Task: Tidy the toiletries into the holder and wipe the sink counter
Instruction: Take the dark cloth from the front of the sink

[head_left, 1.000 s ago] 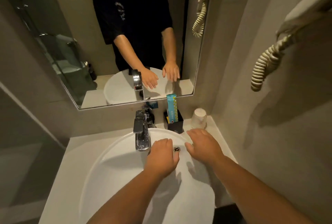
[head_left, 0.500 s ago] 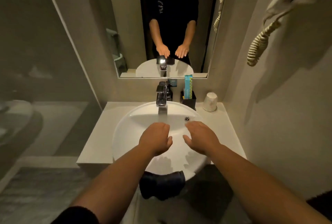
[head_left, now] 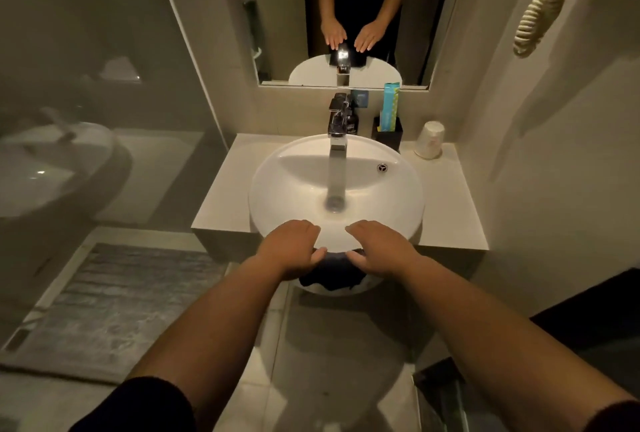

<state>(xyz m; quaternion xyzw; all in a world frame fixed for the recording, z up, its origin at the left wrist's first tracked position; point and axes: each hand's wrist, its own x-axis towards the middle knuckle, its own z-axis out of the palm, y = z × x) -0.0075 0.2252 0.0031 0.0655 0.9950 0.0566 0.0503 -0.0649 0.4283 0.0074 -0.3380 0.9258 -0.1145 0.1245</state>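
A round white sink (head_left: pixel 287 189) sits in a pale counter (head_left: pixel 446 210). At the back right stands a black holder (head_left: pixel 389 135) with a teal toothpaste box (head_left: pixel 390 104) upright in it. My left hand (head_left: pixel 294 246) and my right hand (head_left: pixel 379 246) hover palm down over the sink's front rim, fingers loosely apart, holding nothing. A dark cloth (head_left: pixel 332 274) hangs at the sink's front edge, just under both hands; I cannot tell whether they touch it.
A chrome faucet (head_left: pixel 337 120) stands at the back of the sink, with a dark bottle (head_left: pixel 352 122) behind it. An upside-down white cup (head_left: pixel 429 139) sits on the counter at the right. A coiled cord (head_left: pixel 543 2) hangs on the right wall. A grey mat (head_left: pixel 114 307) lies on the floor.
I have backed away from the sink, so more of the floor and counter shows. Both hands have drawn back from the basin's middle to its front rim.
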